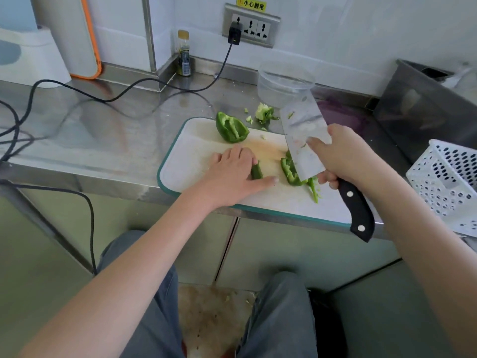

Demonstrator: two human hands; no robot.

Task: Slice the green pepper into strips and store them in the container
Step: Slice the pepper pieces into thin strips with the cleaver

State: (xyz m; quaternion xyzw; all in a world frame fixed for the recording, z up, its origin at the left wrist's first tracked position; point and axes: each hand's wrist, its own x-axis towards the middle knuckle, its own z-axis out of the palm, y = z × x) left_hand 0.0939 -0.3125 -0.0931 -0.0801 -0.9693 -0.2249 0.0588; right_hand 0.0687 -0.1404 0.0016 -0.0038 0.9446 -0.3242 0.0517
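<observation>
On the cutting board, left hand apparently pins a pepper piece; right hand grips the cleaver.

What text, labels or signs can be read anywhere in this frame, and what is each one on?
"小心触电": black characters on the yellow sticker on the wall, just above the socket panel.
Bottle by the wall: its label carries print, but it is too small and blurred to read.
Knife, cutting board, clear container and white basket: no readable text shows.
</observation>
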